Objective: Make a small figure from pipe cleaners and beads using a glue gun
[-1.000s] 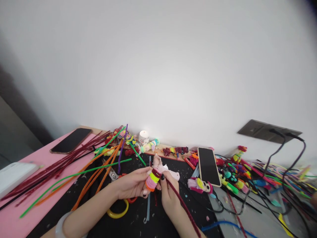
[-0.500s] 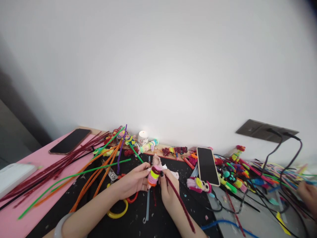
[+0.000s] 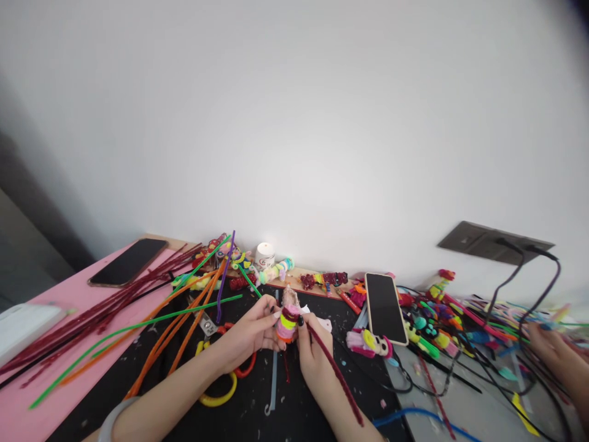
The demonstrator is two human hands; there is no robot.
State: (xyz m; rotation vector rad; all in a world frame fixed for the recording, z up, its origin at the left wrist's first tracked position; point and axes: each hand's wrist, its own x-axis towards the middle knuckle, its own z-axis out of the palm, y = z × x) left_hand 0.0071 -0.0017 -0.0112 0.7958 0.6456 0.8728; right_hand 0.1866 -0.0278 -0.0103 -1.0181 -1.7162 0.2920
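My left hand [image 3: 248, 337] grips a small pipe-cleaner figure [image 3: 288, 322] banded in dark red, yellow, pink and orange, held above the black mat [image 3: 257, 411]. My right hand [image 3: 315, 356] pinches a long dark red pipe cleaner [image 3: 338, 383] where it meets the figure's top; its free end trails down to the right along my wrist. Both hands are closed, fingertips nearly touching around the figure.
Loose orange, green, purple and dark red pipe cleaners [image 3: 138, 313] fan out left. A phone [image 3: 127, 262] lies on the pink sheet, another phone [image 3: 385, 299] right of my hands. Finished figures line the wall. Another person's hand [image 3: 552, 350] reaches into the pile at right. Cables hang from a wall socket [image 3: 494, 242].
Both my hands have shifted slightly up and away with the figure, turning it a little. The other person's hand has come further into view at the right.
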